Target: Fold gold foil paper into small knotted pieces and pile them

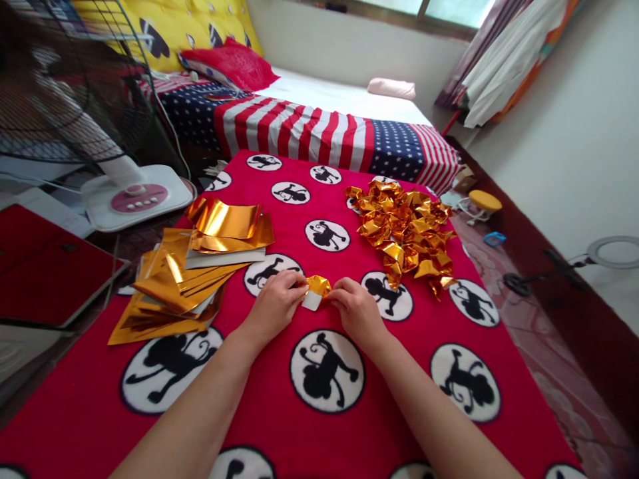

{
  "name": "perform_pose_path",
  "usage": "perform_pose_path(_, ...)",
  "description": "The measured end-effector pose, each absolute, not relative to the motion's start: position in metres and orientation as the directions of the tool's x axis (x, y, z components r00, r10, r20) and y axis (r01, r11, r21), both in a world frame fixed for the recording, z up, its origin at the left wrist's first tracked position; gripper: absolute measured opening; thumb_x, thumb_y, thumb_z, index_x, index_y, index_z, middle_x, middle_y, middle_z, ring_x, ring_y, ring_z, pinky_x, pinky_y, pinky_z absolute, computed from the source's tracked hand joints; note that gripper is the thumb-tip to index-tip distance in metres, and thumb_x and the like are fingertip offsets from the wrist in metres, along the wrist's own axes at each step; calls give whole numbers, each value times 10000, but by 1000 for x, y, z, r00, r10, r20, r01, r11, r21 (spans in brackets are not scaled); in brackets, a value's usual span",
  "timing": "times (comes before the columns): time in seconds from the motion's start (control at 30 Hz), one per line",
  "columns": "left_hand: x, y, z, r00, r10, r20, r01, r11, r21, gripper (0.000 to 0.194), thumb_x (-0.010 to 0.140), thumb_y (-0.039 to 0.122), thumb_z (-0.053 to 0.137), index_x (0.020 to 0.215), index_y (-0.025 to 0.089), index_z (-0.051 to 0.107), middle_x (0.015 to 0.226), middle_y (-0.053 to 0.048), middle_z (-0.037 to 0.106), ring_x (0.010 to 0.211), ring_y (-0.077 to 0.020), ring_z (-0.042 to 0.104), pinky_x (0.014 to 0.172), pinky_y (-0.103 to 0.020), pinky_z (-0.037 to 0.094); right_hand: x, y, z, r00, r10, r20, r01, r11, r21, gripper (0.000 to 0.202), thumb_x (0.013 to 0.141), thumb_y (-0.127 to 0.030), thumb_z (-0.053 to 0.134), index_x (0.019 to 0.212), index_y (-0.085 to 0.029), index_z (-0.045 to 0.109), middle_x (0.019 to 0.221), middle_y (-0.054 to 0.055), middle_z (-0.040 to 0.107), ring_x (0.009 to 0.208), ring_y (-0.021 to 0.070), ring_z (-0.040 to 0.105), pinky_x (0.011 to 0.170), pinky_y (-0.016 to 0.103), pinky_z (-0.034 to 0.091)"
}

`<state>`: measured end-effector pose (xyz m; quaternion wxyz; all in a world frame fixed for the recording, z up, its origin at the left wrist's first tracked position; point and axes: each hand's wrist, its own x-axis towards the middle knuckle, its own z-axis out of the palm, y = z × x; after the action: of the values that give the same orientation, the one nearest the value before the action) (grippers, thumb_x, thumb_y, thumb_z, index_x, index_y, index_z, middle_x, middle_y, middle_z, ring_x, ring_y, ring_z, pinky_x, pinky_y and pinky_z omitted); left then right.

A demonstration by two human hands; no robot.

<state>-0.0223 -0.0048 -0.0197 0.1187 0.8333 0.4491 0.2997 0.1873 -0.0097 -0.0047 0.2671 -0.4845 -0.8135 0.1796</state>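
Note:
Between my two hands is a small piece of folded gold foil paper, with a whitish patch on its near side. My left hand pinches its left end, and my right hand pinches the right end; the fingertips partly cover both ends. To the left lies a loose stack of flat gold foil sheets, some showing pale backs. A heap of folded gold foil pieces spreads over the cloth to the right.
A red cloth with black monkey figures in white circles covers the table. A fan's white base and a red box-like object stand at the left. Beyond the table is a bed; a yellow stool stands on the floor at right.

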Motion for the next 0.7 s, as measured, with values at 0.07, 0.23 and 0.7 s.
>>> perform_pose_path(0.07,-22,-6,-14,465,806,366,652,-592,475,230,899,139,511,983,218,709,1038,-79,648,1033,-218,562,910,-387,470,186,-20,-8,-345,890,299,696,456,-554,189,868,-100,573,906,-222,712,948,60,620,893,194,584,813,321,482)
perform_pose_path(0.23,-21,-9,0,551,784,286,611,-612,502,220,894,135,499,954,196,702,979,-84,604,1009,-215,540,924,-362,470,191,-24,-12,-320,896,309,679,444,-584,195,835,-117,637,983,-219,713,990,68,614,938,212,570,856,355,489)
perform_pose_path(0.7,-19,-19,-5,441,842,311,708,-539,455,378,761,116,606,1111,241,672,1132,-58,633,1119,-258,536,904,-421,433,204,-14,-15,-422,816,395,634,577,-515,164,887,-183,612,999,-241,716,1049,76,606,979,209,545,854,377,494)
